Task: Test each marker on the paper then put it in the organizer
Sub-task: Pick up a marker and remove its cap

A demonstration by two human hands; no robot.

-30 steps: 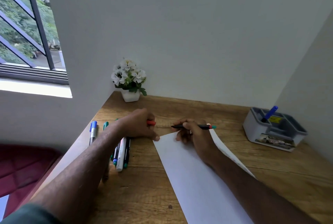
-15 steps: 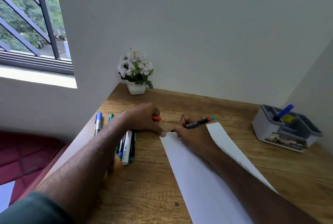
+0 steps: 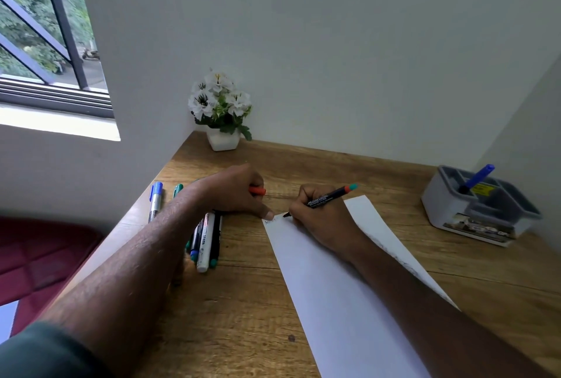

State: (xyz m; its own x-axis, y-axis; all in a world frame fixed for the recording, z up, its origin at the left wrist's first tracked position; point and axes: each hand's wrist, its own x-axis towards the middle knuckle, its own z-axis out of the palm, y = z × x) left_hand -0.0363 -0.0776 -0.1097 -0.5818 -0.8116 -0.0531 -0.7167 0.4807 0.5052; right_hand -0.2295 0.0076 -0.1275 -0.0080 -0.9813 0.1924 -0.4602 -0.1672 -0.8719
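Observation:
A white sheet of paper (image 3: pixel 328 280) lies on the wooden desk (image 3: pixel 243 311). My right hand (image 3: pixel 318 216) grips a black marker (image 3: pixel 328 197) with an orange and teal end, its tip touching the paper's top left corner beside faint marks. My left hand (image 3: pixel 233 192) is closed around an orange cap (image 3: pixel 257 190), and its thumb presses the paper's corner. Several markers (image 3: pixel 206 241) lie in a pile under my left forearm. A blue-capped marker (image 3: pixel 155 201) and a teal-capped marker (image 3: pixel 177 190) lie further left. The grey organizer (image 3: pixel 473 210) stands at the right with a blue marker (image 3: pixel 476 178) in it.
A white pot of white flowers (image 3: pixel 221 113) stands in the desk's back left corner. Walls close in the desk behind and at the right. The desk's left edge drops to a dark red cushion (image 3: pixel 39 256). A window (image 3: pixel 39 28) is up on the left.
My right hand turned the marker from level to tip-down and set its tip on the paper's corner; faint marks now show there. My left hand held still with the cap.

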